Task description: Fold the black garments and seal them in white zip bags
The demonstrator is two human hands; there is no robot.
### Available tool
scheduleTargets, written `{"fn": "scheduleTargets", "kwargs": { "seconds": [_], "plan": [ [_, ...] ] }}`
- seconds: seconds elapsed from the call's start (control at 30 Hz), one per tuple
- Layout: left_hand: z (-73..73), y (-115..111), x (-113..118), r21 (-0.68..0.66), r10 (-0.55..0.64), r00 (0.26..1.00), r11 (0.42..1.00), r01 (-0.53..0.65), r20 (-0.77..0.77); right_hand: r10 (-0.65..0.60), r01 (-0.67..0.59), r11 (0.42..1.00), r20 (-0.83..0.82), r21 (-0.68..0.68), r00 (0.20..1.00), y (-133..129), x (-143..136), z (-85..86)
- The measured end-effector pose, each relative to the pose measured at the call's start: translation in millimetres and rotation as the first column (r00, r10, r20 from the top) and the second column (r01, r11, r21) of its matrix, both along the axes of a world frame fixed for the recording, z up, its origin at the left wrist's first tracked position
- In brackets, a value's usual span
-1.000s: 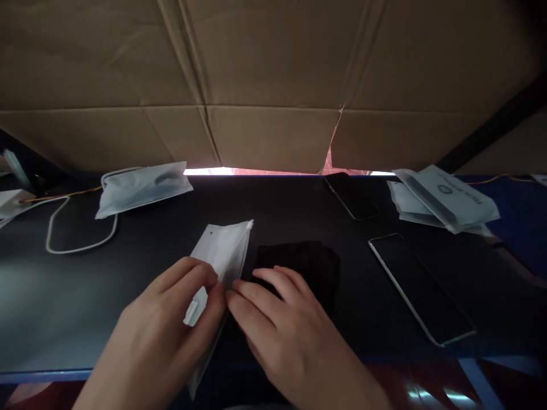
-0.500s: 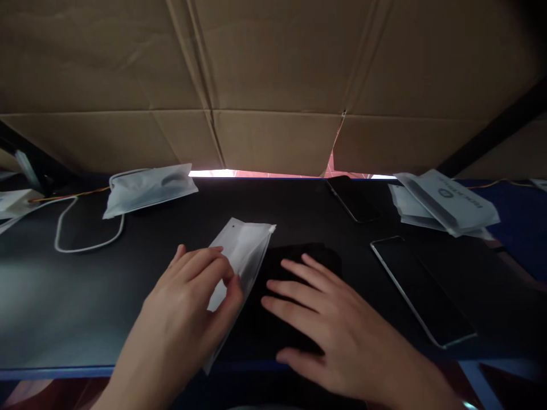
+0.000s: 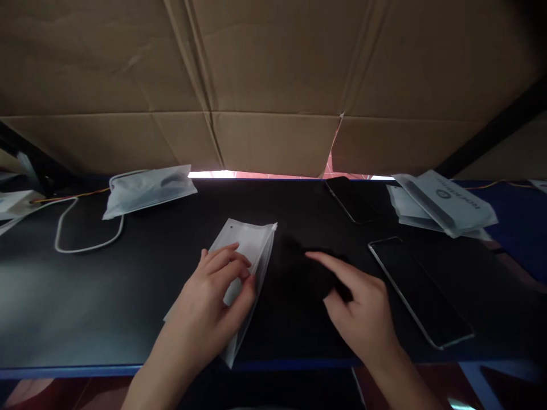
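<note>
A translucent white zip pouch (image 3: 249, 234) lies slanted on the black tabletop, its slider at the upper right corner. My left hand (image 3: 222, 290) rests over it with fingers curled, thumb and fingertips pinching the pouch's upper layer. Right of the pouch, my right hand (image 3: 361, 304) hovers over the dark surface, its index finger stretched out and its thumb apart; nothing shows between them. The other fingers are folded out of sight. A large dark phone with a pale edge (image 3: 421, 296) lies to the right of this hand.
Behind lies a smaller dark phone (image 3: 351, 199). At the back right are stacked white pouches (image 3: 455, 202), at the back left another filled pouch (image 3: 149, 191) beside a white cable (image 3: 88, 250). Cardboard (image 3: 273, 74) stands along the far side of the black tabletop (image 3: 85, 307).
My left hand has shifted right, and the pouch's lower end has swung right. My right hand has moved right, away from the pouch, and its spread fingers have folded except the index finger and thumb.
</note>
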State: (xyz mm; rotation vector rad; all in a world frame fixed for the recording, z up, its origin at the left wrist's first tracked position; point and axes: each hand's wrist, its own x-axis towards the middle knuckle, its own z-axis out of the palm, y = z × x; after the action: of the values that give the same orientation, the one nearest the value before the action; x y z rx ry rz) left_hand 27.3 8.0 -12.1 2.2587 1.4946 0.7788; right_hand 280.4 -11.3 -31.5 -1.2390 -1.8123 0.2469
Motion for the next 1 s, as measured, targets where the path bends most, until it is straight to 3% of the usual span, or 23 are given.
{"fn": "scheduleTargets", "kwargs": {
  "seconds": [0.1,0.2,0.27,0.43,0.53,0.63,0.7,0.83,1.0],
  "plan": [
    [-3.0,-1,2,-0.017,0.016,0.999,1.0,-0.015,0.052,-0.121,0.126,0.991,-0.112,0.037,0.986,-7,-8,3.3],
    [-3.1,-1,3,-0.017,-0.029,0.994,0.999,0.031,0.105,0.03,-0.047,0.988,0.117,0.146,0.993,-12,-18,-2.2],
    [-1.9,-1,2,-0.014,-0.024,0.987,1.0,0.027,0.157,0.113,-0.172,0.971,0.314,0.167,0.943,-13,-24,-8.4],
    [2.4,-4,-2,-0.025,0.057,0.967,0.998,-0.053,0.248,0.167,-0.254,0.964,0.565,0.079,0.808,-10,-32,-12.7],
    [2.5,-8,1,-0.002,0.041,0.974,0.999,-0.042,0.224,0.13,-0.156,0.988,0.608,-0.01,0.783,-9,-41,-1.6],
    [0.4,-12,9,-0.007,0.014,0.989,1.0,-0.013,0.149,-0.01,0.079,0.992,0.564,-0.099,0.826,-9,-55,10.3],
    [-1.3,-15,14,-0.045,-0.008,0.992,0.999,0.014,0.129,-0.043,0.132,0.981,0.504,-0.141,0.863,-9,-62,13.7],
    [-5.1,-16,13,-0.095,0.008,0.981,0.995,0.011,0.194,0.159,-0.083,0.979,0.452,-0.184,0.878,-11,-59,10.7],
    [-10.3,-11,6,-0.093,0.021,0.963,0.996,0.005,0.27,0.375,-0.356,0.923,0.545,-0.145,0.75,-17,-44,8.0]
  ]
}}
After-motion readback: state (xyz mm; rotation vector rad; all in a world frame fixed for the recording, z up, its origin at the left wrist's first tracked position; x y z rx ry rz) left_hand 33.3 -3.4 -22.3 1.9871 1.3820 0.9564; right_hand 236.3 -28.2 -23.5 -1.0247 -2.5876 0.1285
